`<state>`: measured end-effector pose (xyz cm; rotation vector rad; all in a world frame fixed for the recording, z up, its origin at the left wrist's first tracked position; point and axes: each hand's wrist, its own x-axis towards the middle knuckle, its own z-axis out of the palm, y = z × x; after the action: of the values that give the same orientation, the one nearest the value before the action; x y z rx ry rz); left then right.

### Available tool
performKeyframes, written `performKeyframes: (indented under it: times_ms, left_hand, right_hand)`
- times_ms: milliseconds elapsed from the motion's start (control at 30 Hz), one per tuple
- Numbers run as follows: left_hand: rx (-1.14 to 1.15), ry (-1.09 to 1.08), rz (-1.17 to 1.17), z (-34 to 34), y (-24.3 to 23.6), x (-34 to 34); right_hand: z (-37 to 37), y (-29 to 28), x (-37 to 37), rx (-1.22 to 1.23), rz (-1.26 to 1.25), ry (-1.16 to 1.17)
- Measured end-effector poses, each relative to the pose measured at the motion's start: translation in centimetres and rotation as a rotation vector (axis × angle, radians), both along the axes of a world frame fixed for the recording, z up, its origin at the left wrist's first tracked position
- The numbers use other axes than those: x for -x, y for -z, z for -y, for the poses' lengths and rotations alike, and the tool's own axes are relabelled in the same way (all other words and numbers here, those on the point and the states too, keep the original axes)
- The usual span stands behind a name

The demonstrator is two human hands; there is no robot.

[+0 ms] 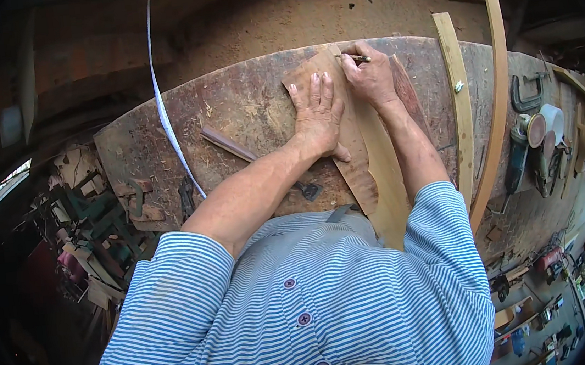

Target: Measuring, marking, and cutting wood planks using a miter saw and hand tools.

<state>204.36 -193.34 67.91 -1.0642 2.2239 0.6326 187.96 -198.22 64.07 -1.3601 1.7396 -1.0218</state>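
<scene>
A thin brown sheet with a shaped edge, like a wooden template (357, 168), lies over a paler wooden board (385, 173) on the workbench (240, 88). My left hand (318, 119) presses flat on the sheet, fingers spread. At the far end of the board, my right hand (371, 80) is closed around a pencil (361, 58), whose tip is close to the sheet's edge. A tool with a wooden handle (228, 145) and a dark head (309, 191), apparently a hammer, lies left of the sheet, partly hidden beneath my left forearm.
Right of my right forearm are a reddish wood piece (408, 92), a straight pale strip (454, 80) and a long curved strip (498, 54). A C-clamp (517, 96) and power tools (516, 159) lie farther right. A thin white strip (163, 110) stands left; wood shavings dot the bench.
</scene>
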Motion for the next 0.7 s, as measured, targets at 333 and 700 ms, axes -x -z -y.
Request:
performKeyframes:
  times_ms: [333,700]
  left_hand:
    - [0.026,0.015,-0.066,-0.5,0.6,0.0]
    - [0.048,0.013,-0.085,-0.8,1.5,-0.5]
  right_hand:
    - [0.3,1.1,0.0,0.010,0.032,0.003]
    - [-9.3,-1.3,0.9,-0.026,0.126,0.131]
